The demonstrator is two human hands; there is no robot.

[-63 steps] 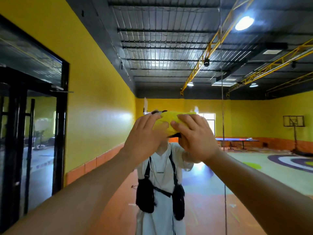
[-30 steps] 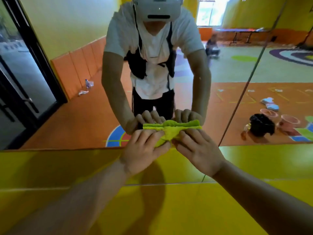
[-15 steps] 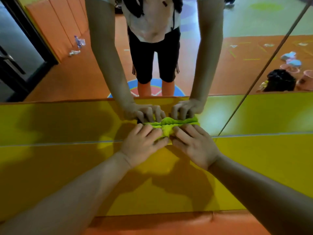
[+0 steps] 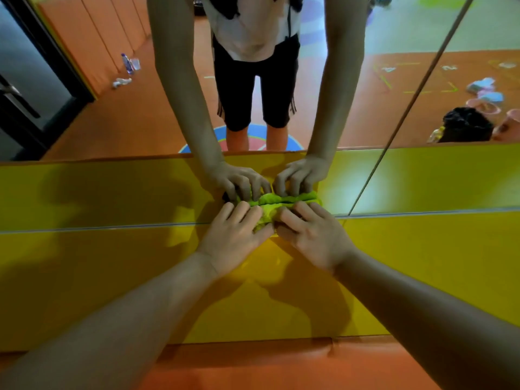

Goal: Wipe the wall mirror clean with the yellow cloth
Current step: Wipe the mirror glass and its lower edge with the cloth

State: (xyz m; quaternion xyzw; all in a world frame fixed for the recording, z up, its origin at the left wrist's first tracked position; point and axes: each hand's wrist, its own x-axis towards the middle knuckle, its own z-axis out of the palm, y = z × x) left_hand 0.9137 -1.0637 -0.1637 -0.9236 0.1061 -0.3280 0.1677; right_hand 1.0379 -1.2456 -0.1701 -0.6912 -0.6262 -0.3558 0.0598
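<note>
**Both hands press the cloth at the mirror's bottom edge**

Head view: I see the left hand point(image 4: 233, 237) and right hand point(image 4: 312, 237) side by side, nearly touching, fingers laid forward over the bunched yellow cloth point(image 4: 267, 213) and pressing it flat against the glass. The cloth sits at the very bottom of the wall mirror point(image 4: 118, 128), right on its lower edge point(image 4: 112, 227), a thin pale line running straight across the view. Part of the cloth hangs just below that line, under the palms.

Below the edge is a glossy yellow wall band point(image 4: 98, 277), and under that an orange padded strip point(image 4: 253, 367). To the left the glass runs on unbroken to the frame's border. To the right a dark slanting seam point(image 4: 409, 108) between mirror panels meets the lower edge just beside the right hand.

The containers show only as reflections. At far right, pink basins point(image 4: 484, 106) stand on the orange floor with pale blue items point(image 4: 489, 95) lying on them; I cannot tell what else they hold. A black bag point(image 4: 465, 125) slumps just beside them, its contents hidden. At upper left, a small bottle point(image 4: 126, 63) stands near the orange wall pads.
</note>
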